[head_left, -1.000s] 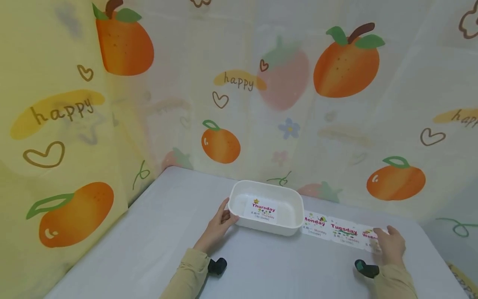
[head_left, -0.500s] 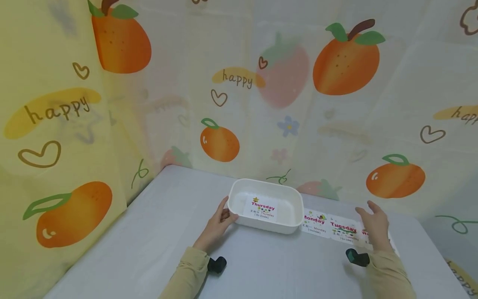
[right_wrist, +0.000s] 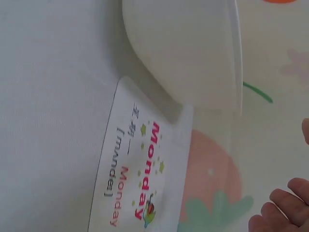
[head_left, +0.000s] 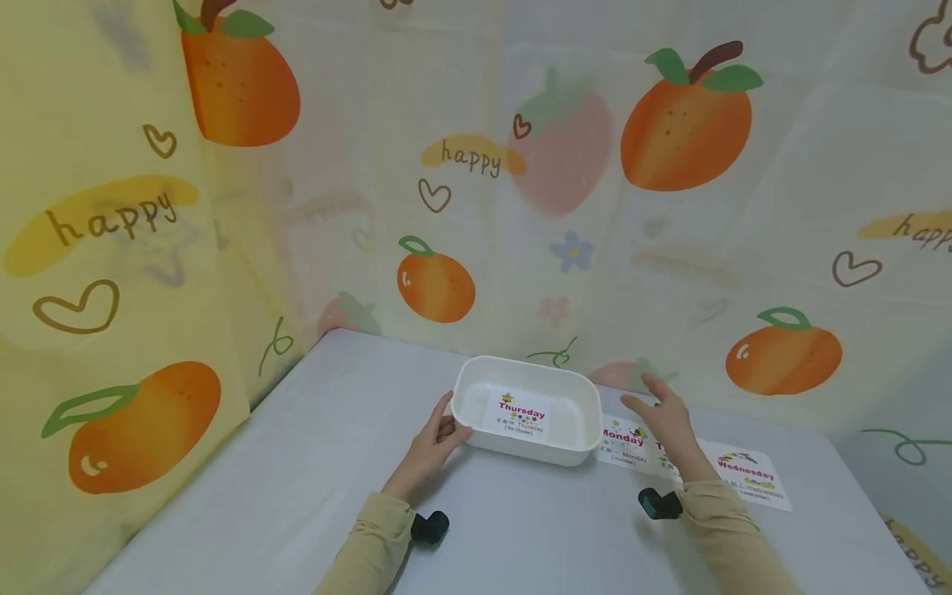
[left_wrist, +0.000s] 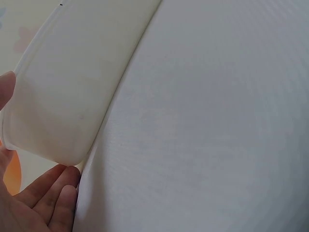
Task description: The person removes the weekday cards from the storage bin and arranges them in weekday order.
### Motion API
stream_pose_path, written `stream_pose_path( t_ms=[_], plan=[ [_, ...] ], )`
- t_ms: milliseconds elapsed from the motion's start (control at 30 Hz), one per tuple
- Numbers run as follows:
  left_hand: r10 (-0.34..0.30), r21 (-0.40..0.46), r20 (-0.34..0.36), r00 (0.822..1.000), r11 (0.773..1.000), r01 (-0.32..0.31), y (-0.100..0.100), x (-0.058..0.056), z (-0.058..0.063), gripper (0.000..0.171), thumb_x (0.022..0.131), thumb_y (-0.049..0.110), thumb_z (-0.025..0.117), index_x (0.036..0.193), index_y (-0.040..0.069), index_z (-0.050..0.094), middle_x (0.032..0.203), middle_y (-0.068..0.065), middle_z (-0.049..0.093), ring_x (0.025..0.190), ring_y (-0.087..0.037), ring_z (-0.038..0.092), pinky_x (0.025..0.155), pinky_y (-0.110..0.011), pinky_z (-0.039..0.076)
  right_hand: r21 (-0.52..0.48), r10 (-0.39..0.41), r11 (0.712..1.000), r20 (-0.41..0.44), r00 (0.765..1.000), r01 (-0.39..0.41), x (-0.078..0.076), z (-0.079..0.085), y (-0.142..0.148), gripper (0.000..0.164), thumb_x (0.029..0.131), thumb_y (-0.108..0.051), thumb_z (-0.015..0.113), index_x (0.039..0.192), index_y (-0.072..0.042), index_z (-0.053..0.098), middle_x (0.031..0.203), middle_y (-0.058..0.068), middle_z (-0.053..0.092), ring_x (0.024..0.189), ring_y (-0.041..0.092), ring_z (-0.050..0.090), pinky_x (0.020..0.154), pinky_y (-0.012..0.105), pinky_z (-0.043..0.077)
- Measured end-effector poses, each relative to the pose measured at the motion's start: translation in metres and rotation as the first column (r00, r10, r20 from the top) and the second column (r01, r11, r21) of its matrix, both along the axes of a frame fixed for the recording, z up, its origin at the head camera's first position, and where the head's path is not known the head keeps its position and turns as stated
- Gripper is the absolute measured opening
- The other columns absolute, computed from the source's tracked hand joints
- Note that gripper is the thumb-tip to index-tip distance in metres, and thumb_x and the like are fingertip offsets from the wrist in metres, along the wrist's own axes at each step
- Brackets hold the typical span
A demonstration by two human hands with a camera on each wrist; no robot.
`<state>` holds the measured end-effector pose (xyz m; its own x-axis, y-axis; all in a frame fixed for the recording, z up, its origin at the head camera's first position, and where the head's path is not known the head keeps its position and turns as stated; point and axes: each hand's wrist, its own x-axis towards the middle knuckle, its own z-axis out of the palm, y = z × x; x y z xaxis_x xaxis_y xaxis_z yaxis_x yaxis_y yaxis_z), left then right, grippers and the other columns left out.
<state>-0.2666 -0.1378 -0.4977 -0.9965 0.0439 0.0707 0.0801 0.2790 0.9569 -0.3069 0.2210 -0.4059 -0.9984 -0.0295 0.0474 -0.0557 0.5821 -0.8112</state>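
A white plastic box (head_left: 534,450) stands on the table with a Thursday card (head_left: 521,413) lying inside. At its left end my left hand (head_left: 427,454) holds the corner, thumb at the rim; in the left wrist view the fingertips (left_wrist: 71,173) meet the lower corner. My right hand (head_left: 665,421) hovers over the row of cards, thumb and fingers apart, holding nothing. Under it lie a Monday card (right_wrist: 140,169), its corner close against the box, and a Tuesday card (head_left: 662,464) mostly hidden by the hand and wrist. A Wednesday card (head_left: 751,475) lies to the right.
The table (head_left: 535,529) has a pale cloth over it. Behind it and on the left hang curtains (head_left: 491,273) printed with oranges, hearts and "happy". A black wrist camera (head_left: 658,504) sits on the right wrist, another camera (head_left: 430,527) on the left.
My right hand has moved left from the Wednesday card, across Tuesday, towards the box, uncovering Wednesday. The left hand and the box stay in place.
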Motion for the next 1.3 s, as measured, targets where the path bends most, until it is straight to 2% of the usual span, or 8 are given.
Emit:
stream_pose_path(
  t_ms=[333, 500, 667, 833, 1067, 1300],
  plan=[
    [0.006, -0.014, 0.008, 1.0, 1.0, -0.006, 0.0, -0.001, 0.0, 0.075, 0.088, 0.044, 0.06, 0.149, 0.026, 0.019, 0.128, -0.014, 0.049, 0.111, -0.027, 0.051, 0.089, -0.043, 0.044, -0.093, 0.158, 0.982, -0.052, 0.986, -0.162, -0.01, -0.006, -0.047, 0.078, 0.086, -0.031, 0.067, 0.143, 0.003, 0.026, 0.146, 0.021, 0.026, 0.133, 0.037, 0.021, 0.106, 0.048, 0.021],
    [0.003, -0.016, 0.001, 1.0, 1.0, -0.003, 0.0, -0.002, -0.001, 0.075, 0.087, 0.044, 0.061, 0.148, 0.027, 0.02, 0.127, -0.013, 0.049, 0.111, -0.026, 0.051, 0.088, -0.042, 0.045, -0.134, 0.23, 0.964, -0.029, 0.973, -0.231, -0.015, -0.013, -0.065, 0.081, 0.084, -0.028, 0.07, 0.145, 0.001, 0.024, 0.148, 0.019, 0.024, 0.134, 0.035, 0.019, 0.107, 0.046, 0.02],
    [0.006, -0.021, 0.002, 1.0, 1.0, -0.006, 0.0, -0.001, 0.0, 0.076, 0.087, 0.044, 0.061, 0.148, 0.027, 0.02, 0.126, -0.012, 0.05, 0.11, -0.024, 0.051, 0.087, -0.041, 0.045, -0.127, 0.24, 0.963, 0.01, 0.971, -0.237, -0.02, -0.018, -0.082, 0.078, 0.083, -0.023, 0.071, 0.144, -0.001, 0.028, 0.147, 0.017, 0.027, 0.133, 0.034, 0.024, 0.106, 0.046, 0.024],
    [0.008, -0.016, -0.001, 1.0, 1.0, -0.008, 0.0, 0.0, 0.0, 0.075, 0.087, 0.043, 0.061, 0.148, 0.026, 0.02, 0.126, -0.012, 0.05, 0.11, -0.025, 0.051, 0.087, -0.041, 0.045, -0.145, 0.264, 0.955, 0.008, 0.965, -0.26, -0.027, -0.025, -0.095, 0.073, 0.083, -0.019, 0.071, 0.14, 0.004, 0.033, 0.144, 0.021, 0.031, 0.131, 0.038, 0.028, 0.104, 0.048, 0.026],
    [0.008, -0.015, 0.002, 1.0, 1.0, -0.008, 0.001, 0.0, 0.0, 0.077, 0.087, 0.044, 0.062, 0.148, 0.026, 0.02, 0.124, -0.012, 0.051, 0.11, -0.026, 0.052, 0.087, -0.042, 0.045, -0.17, 0.232, 0.961, 0.069, 0.97, -0.218, -0.034, -0.039, -0.102, 0.074, 0.081, -0.022, 0.073, 0.139, 0.002, 0.035, 0.141, 0.024, 0.034, 0.129, 0.039, 0.03, 0.103, 0.049, 0.027],
    [0.012, -0.021, -0.001, 1.0, 1.0, -0.012, 0.0, 0.0, 0.0, 0.076, 0.087, 0.044, 0.061, 0.148, 0.026, 0.02, 0.125, -0.012, 0.05, 0.11, -0.026, 0.052, 0.088, -0.041, 0.045, -0.177, 0.205, 0.967, 0.105, 0.973, -0.184, -0.038, -0.044, -0.108, 0.075, 0.08, -0.02, 0.074, 0.138, 0.005, 0.035, 0.141, 0.025, 0.034, 0.127, 0.04, 0.032, 0.103, 0.048, 0.028]
  ],
)
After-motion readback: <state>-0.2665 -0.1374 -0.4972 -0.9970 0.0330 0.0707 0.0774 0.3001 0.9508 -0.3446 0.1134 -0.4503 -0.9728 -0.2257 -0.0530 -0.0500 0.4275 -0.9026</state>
